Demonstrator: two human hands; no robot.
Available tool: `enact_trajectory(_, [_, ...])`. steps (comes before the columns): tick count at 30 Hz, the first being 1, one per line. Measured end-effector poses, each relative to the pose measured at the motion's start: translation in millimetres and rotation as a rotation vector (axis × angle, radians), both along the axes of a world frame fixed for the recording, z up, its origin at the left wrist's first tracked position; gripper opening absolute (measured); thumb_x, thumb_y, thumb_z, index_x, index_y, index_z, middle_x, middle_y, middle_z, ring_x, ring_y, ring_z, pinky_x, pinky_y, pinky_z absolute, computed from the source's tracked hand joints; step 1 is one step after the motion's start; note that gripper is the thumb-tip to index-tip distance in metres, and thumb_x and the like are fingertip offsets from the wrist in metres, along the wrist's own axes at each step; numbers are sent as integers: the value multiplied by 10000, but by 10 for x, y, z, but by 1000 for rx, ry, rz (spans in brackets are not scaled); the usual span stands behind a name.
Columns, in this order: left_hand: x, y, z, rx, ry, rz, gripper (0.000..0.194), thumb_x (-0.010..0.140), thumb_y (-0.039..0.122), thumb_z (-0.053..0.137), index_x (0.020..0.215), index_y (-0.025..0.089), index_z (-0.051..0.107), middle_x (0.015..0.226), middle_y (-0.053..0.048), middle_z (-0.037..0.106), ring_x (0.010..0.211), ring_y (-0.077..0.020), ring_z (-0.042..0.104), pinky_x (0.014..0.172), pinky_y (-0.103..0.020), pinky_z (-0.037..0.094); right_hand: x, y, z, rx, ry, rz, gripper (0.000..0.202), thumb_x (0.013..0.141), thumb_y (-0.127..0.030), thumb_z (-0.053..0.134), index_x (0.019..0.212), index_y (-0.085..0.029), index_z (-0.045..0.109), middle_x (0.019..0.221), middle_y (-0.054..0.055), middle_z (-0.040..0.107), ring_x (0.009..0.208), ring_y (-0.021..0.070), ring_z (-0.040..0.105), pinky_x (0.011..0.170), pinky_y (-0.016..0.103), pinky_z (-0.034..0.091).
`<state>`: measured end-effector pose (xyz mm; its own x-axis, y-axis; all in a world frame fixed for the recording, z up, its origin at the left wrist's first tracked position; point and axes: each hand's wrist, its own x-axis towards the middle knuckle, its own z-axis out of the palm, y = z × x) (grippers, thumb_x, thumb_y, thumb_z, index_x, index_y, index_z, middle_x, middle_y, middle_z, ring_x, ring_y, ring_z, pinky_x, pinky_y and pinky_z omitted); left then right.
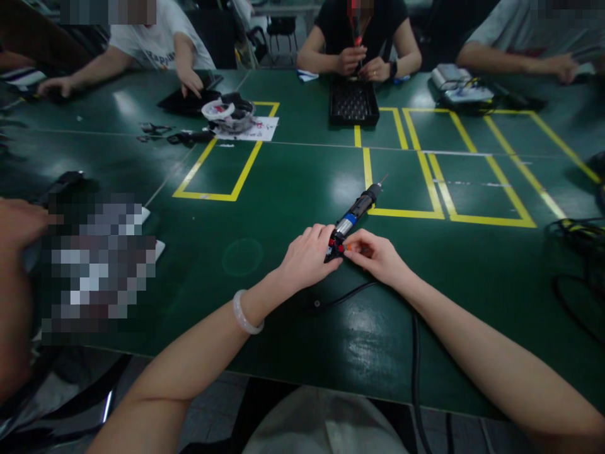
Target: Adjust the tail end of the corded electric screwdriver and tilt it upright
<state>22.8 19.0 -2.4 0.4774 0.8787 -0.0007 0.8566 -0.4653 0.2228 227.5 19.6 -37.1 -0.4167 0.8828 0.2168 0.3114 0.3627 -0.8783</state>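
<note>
An electric screwdriver point(361, 207) with part of its casing off lies aslant over the green table, its thin bit pointing away to the upper right. A silver and blue motor section shows in its body. My left hand point(308, 257) is closed over the rear end, fingers on top. There, my right hand point(378, 257) pinches a small orange-red part point(346, 248) between thumb and fingertips. Whether this is a wire or a switch I cannot tell. Red bits show between the hands, and the fingers cover most of the rear end.
A black cable point(350, 294) runs under my right forearm, and another point(416, 353) hangs over the table's front edge. Yellow tape point(406, 214) marks rectangles. Opposite sit several people, one behind a black tray point(354, 116). Coiled cables point(583, 239) lie at right; a neighbour's arm point(19, 246) reaches in at left.
</note>
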Motion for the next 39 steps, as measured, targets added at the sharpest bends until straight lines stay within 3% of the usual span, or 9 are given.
enact_trajectory(4, [-5,-1,-5,0,-6,-2,579,923,407,636,1401,154,428,1336,-125,562,1195,-284,564,951,-407,534,36,-30,-9,410,-346,39,129,993,-232,566,1044,-177,671,924,70,688,758,163,640,652,267,492])
enact_trajectory(7, [-2,-8,-4,2,-9,-6,566,919,396,641,1391,154,442,1325,-121,566,1183,-283,567,944,-404,536,58,-43,4,588,-475,87,208,1027,-258,522,1119,-171,686,993,98,714,833,191,673,696,286,514])
enact_trajectory(16, [26,-23,18,17,9,15,602,909,497,648,1372,166,452,1291,-112,575,1141,-277,581,900,-396,544,64,-66,66,687,-497,96,261,1027,-259,507,1107,-145,728,931,89,726,792,181,662,668,281,497])
enact_trajectory(21, [88,-51,30,53,61,56,530,925,515,621,1305,173,487,1221,-110,583,1097,-286,587,837,-391,546,56,-74,68,551,-436,87,281,1031,-274,477,1060,-169,736,906,83,715,789,172,665,684,269,502])
enact_trajectory(28, [169,-60,65,24,80,101,364,981,424,575,1239,183,486,1197,-119,579,1091,-272,603,822,-366,539,78,-32,63,289,-275,38,255,1000,-282,506,1121,-201,715,878,58,688,683,152,608,660,283,487])
enact_trajectory(35, [88,9,34,46,100,89,479,976,393,615,1350,138,459,1265,-135,580,1125,-286,576,892,-382,514,131,69,-22,-71,82,-92,278,964,-357,559,1164,-188,651,746,-13,600,573,115,560,556,252,464])
enact_trajectory(39, [-38,104,9,79,132,75,499,988,350,588,1408,127,438,1324,-158,569,1134,-294,564,931,-392,489,129,99,-28,-176,189,-120,305,933,-416,594,1118,-179,649,710,-27,590,529,99,538,502,233,443])
